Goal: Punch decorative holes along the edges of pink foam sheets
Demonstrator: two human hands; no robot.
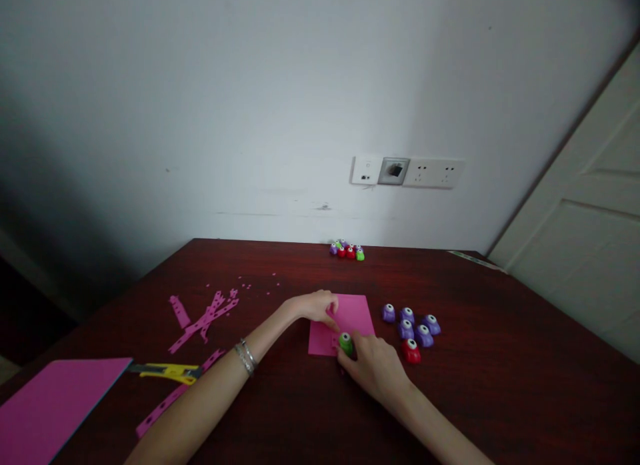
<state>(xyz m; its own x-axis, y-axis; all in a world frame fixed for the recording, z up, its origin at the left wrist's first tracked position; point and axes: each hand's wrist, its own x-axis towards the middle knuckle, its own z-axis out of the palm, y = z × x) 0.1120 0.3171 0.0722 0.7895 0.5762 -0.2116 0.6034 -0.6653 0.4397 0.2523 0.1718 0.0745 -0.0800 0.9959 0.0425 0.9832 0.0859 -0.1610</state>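
The right hand [379, 363] has its thumb and forefinger closed around a green craft punch [345, 343], which sits at the near edge of a pink craft sheet [353, 311], right of the middle of the dark red-brown table [280, 405]. The left hand [316, 306] rests on the left part of that sheet, fingers bent and thumb reaching toward the punch — a clear gap shows between thumb and forefinger, and they grip nothing that can be seen. Two bracelets [245, 357] circle the left wrist

Just right of the sheet stand five purple punches [407, 329] and, nearest the person, one red punch [411, 351]. A mixed cluster of punches [351, 252] in purple, red and green stands at the far edge, near the wall [250, 118]

To the left lie perforated pink strips [203, 323], some crossing one another, with tiny pink scraps [249, 286] beyond them. A yellow utility knife [170, 371] lies nearer, its right end against another perforated strip [165, 406] — its other end close to the corner of a larger pink sheet [55, 401]
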